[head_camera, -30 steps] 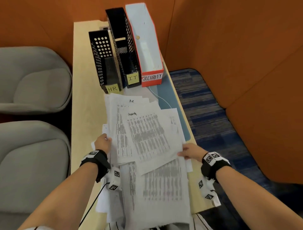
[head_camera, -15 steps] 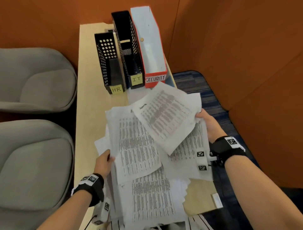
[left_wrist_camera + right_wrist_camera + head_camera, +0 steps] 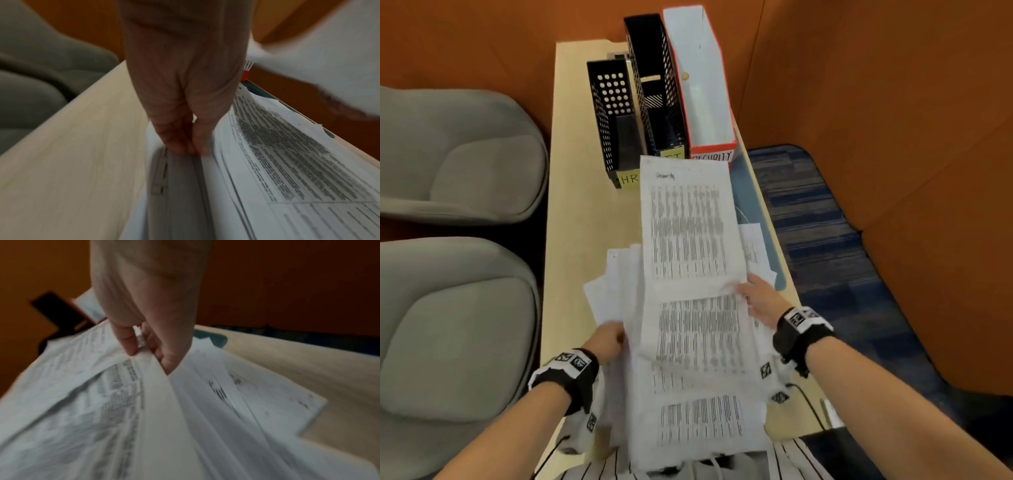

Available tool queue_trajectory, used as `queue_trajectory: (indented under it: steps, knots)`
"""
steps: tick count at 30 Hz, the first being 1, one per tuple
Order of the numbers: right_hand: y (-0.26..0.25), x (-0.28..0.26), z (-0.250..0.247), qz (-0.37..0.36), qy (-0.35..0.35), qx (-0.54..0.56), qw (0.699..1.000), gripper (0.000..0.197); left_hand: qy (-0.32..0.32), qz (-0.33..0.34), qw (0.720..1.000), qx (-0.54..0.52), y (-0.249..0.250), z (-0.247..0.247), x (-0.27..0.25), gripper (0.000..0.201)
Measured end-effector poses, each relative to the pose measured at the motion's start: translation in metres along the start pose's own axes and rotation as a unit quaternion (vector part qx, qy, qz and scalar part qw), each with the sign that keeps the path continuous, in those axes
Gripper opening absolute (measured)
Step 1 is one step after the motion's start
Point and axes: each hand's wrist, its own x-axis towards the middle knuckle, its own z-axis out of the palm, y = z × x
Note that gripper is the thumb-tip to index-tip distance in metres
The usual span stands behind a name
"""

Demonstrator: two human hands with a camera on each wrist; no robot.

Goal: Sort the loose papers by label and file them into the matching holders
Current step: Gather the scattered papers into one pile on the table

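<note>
Three holders stand at the table's far end: a black mesh one tagged HR (image 3: 613, 120), a taller black one (image 3: 654, 85) whose tag is half hidden, and a white and red one tagged SECURITY (image 3: 702, 78). My right hand (image 3: 743, 291) pinches the near end of a printed sheet headed "Security" (image 3: 688, 226), which is lifted and points at the holders. In the right wrist view thumb and finger (image 3: 148, 358) pinch that sheet (image 3: 82, 402). My left hand (image 3: 616, 337) grips the left edge of the loose paper pile (image 3: 698, 377), with its fingertips (image 3: 191, 151) pinching several sheets (image 3: 267, 162).
Two grey chairs (image 3: 448, 154) (image 3: 448, 342) flank the table's left side. Orange padded walls enclose the back and right. Blue carpet (image 3: 825, 240) lies past the right edge. A blue mat (image 3: 756, 212) and a thin cable lie under the papers.
My right hand has swung the Security sheet from the right side back over the pile's middle, so it now points straight at the holders. My left hand stays at the pile's left edge.
</note>
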Motion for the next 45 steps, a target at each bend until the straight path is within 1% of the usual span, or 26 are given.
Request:
queue_trajectory:
  steps: [2,3,4,6,8,10,12,13,15,16,17,19,22,24,26,29,30,31,33,34,36,38,40,41,43,45]
  knots:
    - [0.031,0.009,0.009,0.023,0.044,-0.03,0.998,0.035,0.184,-0.018,0.977,-0.106,0.007,-0.017,0.004,0.024]
    - [0.041,0.009,0.013,0.026,0.06,-0.05,0.997,0.036,0.23,-0.039,0.953,-0.192,0.011,-0.024,0.006,0.026]
    - [0.047,0.008,0.017,0.024,0.069,-0.082,0.994,0.033,0.218,-0.054,0.935,-0.274,0.018,-0.03,0.006,0.033]
    - [0.048,0.003,0.026,0.026,0.044,-0.123,0.991,0.026,0.112,-0.078,0.917,-0.374,0.031,-0.033,0.011,0.05]
    - [0.044,-0.004,0.03,0.055,-0.034,-0.093,0.994,0.031,0.028,-0.102,0.926,-0.364,0.044,-0.035,0.016,0.069]
    - [0.042,-0.006,0.027,0.07,-0.099,-0.085,0.989,0.039,0.035,-0.138,0.925,-0.353,0.049,-0.032,0.025,0.081]
    - [0.038,-0.009,0.02,0.092,-0.146,-0.127,0.977,0.046,0.07,-0.172,0.913,-0.364,0.044,-0.026,0.034,0.074]
    - [0.037,-0.009,0.017,0.109,-0.166,-0.155,0.968,0.051,0.08,-0.179,0.906,-0.375,0.039,-0.023,0.038,0.062]
    - [0.033,-0.012,0.016,0.142,-0.194,-0.176,0.955,0.062,0.118,-0.172,0.899,-0.385,0.035,-0.015,0.041,0.023]
    - [0.034,-0.012,0.016,0.149,-0.198,-0.187,0.951,0.065,0.158,-0.169,0.895,-0.382,0.034,-0.012,0.043,0.016]
    - [0.036,-0.011,0.017,0.149,-0.193,-0.201,0.949,0.064,0.201,-0.17,0.89,-0.371,0.035,-0.011,0.042,0.013]
    - [0.043,-0.006,0.02,0.127,-0.15,-0.233,0.952,0.047,0.272,-0.15,0.883,-0.353,0.041,-0.016,0.037,0.008]
    - [0.042,-0.003,0.018,0.085,-0.064,-0.27,0.957,0.019,0.322,-0.118,0.863,-0.372,0.032,-0.026,0.036,0.011]
    - [0.039,0.004,0.007,0.042,0.03,-0.317,0.947,0.021,0.335,-0.108,0.845,-0.402,0.018,-0.037,0.032,0.02]
    - [0.039,0.012,-0.004,0.011,0.108,-0.313,0.943,0.022,0.317,-0.088,0.842,-0.428,0.013,-0.043,0.022,0.019]
    - [0.03,0.022,-0.004,-0.005,0.076,-0.288,0.955,0.014,0.191,-0.072,0.88,-0.43,0.028,-0.031,0.0,0.011]
    - [0.025,0.025,-0.003,-0.011,0.087,-0.29,0.953,0.018,0.156,-0.079,0.891,-0.42,0.031,-0.018,-0.004,0.011]
    - [0.019,0.028,-0.006,-0.018,0.121,-0.296,0.947,0.032,0.139,-0.098,0.901,-0.4,0.029,-0.004,-0.006,0.011]
    - [0.004,0.028,-0.017,0.011,0.243,-0.312,0.918,0.057,0.152,-0.154,0.921,-0.324,0.02,0.022,-0.006,0.008]
    - [0.0,0.025,-0.024,0.054,0.285,-0.308,0.906,0.066,0.17,-0.188,0.925,-0.284,0.014,0.03,-0.004,0.008]
    - [0.002,0.023,-0.033,0.117,0.29,-0.278,0.908,0.078,0.207,-0.259,0.911,-0.246,0.008,0.033,0.0,0.02]
    - [0.012,0.026,-0.034,0.114,0.259,-0.232,0.931,0.087,0.199,-0.331,0.893,-0.229,0.009,0.028,0.0,0.058]
    - [0.019,0.03,-0.033,0.108,0.245,-0.22,0.938,0.096,0.198,-0.327,0.887,-0.26,0.013,0.021,0.003,0.078]
    - [0.019,0.029,-0.032,0.112,0.236,-0.216,0.941,0.092,0.203,-0.305,0.881,-0.301,0.015,0.018,0.007,0.075]
    - [0.014,0.026,-0.034,0.131,0.216,-0.235,0.939,0.081,0.198,-0.263,0.876,-0.351,0.018,0.017,0.013,0.056]
    - [0.01,0.019,-0.038,0.153,0.203,-0.321,0.912,0.071,0.184,-0.217,0.884,-0.37,0.018,0.018,0.014,0.035]
